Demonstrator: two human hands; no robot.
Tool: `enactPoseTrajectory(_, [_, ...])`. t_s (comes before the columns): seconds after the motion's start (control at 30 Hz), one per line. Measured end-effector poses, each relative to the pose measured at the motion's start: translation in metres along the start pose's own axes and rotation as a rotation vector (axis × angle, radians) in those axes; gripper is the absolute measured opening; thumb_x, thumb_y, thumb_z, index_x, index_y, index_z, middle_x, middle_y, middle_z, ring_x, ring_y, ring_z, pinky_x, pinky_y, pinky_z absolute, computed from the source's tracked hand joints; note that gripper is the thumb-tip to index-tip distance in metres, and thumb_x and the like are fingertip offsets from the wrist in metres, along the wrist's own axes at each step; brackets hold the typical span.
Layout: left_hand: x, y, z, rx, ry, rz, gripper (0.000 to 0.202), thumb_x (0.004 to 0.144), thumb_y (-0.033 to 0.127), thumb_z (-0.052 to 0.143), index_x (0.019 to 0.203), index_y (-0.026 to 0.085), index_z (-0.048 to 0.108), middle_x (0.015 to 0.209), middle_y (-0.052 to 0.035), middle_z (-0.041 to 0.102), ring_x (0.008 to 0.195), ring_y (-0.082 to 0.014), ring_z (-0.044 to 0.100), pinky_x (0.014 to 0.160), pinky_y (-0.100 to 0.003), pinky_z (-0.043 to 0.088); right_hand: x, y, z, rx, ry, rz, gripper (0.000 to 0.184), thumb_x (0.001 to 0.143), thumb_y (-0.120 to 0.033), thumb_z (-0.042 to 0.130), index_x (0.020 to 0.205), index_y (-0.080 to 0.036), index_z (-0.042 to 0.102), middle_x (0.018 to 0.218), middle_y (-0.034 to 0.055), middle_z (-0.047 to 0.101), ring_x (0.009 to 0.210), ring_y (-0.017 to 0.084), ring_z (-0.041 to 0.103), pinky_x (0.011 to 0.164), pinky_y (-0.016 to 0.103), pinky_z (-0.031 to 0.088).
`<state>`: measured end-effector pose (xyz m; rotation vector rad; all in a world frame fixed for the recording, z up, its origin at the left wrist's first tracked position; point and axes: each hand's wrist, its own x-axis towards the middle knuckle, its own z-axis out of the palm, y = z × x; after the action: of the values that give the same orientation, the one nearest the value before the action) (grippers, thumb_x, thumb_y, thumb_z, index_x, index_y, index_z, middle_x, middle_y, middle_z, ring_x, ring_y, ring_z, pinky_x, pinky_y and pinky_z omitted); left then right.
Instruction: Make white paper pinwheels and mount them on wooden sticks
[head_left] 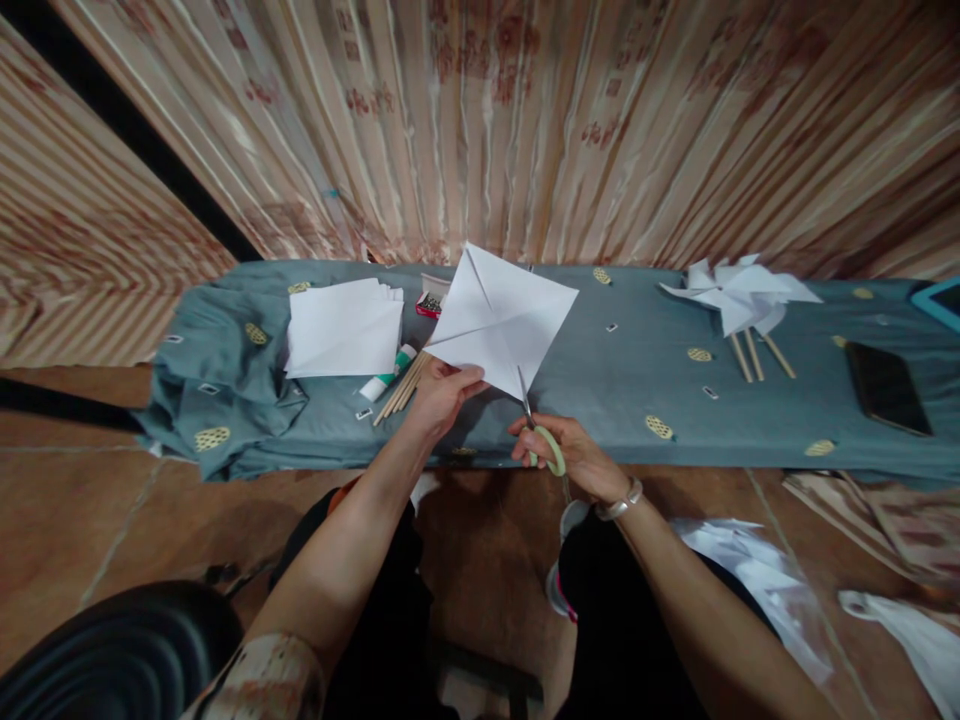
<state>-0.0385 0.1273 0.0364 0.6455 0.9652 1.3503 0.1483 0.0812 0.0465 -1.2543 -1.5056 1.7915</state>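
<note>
My left hand pinches the lower left edge of a creased white square of paper and holds it up over the blue-grey cloth-covered bench. My right hand grips scissors with pale green handles. The blades point up at the paper's bottom corner.
A stack of white sheets, a glue tube, wooden sticks and a small red box lie at the left. Paper pinwheels on sticks sit at the right, with a dark phone. Paper scraps lie on the floor.
</note>
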Motion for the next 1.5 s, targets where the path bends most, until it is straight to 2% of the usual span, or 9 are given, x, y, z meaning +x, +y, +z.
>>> enactPoseTrajectory(0.17, [0.0, 0.001, -0.001, -0.021, -0.001, 0.005, 0.036, 0.048, 0.018, 0.081, 0.079, 0.015, 0.062, 0.074, 0.0008, 0.066, 0.069, -0.0131, 0.061, 0.069, -0.03, 0.054, 0.0, 0.002, 0.0, -0.027, 0.01, -0.021, 0.052, 0.07, -0.067, 0.066, 0.084, -0.016, 0.062, 0.07, 0.0012, 0.063, 0.059, 0.01, 0.056, 0.055, 0.022, 0.043])
enactPoseTrajectory(0.4, [-0.001, 0.003, 0.0, -0.01, 0.026, 0.003, 0.035, 0.046, 0.02, 0.082, 0.071, 0.015, 0.06, 0.067, 0.0018, 0.063, 0.063, -0.0117, 0.059, 0.063, -0.027, 0.052, 0.001, 0.004, 0.001, 0.019, 0.031, -0.007, 0.049, 0.067, -0.062, 0.071, 0.084, -0.016, 0.063, 0.067, -0.0005, 0.062, 0.057, 0.009, 0.056, 0.054, 0.022, 0.044])
enactPoseTrajectory(0.93, [0.001, 0.002, -0.002, -0.004, 0.034, 0.02, 0.033, 0.047, 0.021, 0.082, 0.07, 0.014, 0.06, 0.067, 0.0009, 0.063, 0.063, -0.0121, 0.059, 0.068, -0.031, 0.053, 0.004, 0.01, 0.002, 0.061, 0.075, 0.023, 0.048, 0.063, -0.057, 0.076, 0.085, -0.017, 0.065, 0.06, -0.0016, 0.062, 0.052, 0.009, 0.055, 0.05, 0.021, 0.042])
enactPoseTrajectory(1.2, [-0.001, 0.005, 0.0, -0.022, 0.033, 0.022, 0.035, 0.046, 0.02, 0.082, 0.073, 0.015, 0.061, 0.069, 0.0014, 0.064, 0.064, -0.0113, 0.059, 0.062, -0.025, 0.052, 0.007, 0.014, 0.004, 0.081, 0.1, 0.037, 0.046, 0.061, -0.055, 0.078, 0.083, -0.017, 0.064, 0.057, -0.0028, 0.062, 0.05, 0.008, 0.054, 0.05, 0.021, 0.042])
enactPoseTrajectory(1.5, [0.0, 0.003, -0.001, -0.022, 0.029, 0.027, 0.033, 0.048, 0.02, 0.082, 0.074, 0.015, 0.062, 0.072, 0.0003, 0.065, 0.068, -0.0126, 0.06, 0.067, -0.029, 0.053, 0.008, 0.013, 0.006, 0.074, 0.125, 0.029, 0.047, 0.058, -0.057, 0.079, 0.079, -0.017, 0.065, 0.055, -0.0035, 0.06, 0.048, 0.008, 0.053, 0.048, 0.022, 0.043])
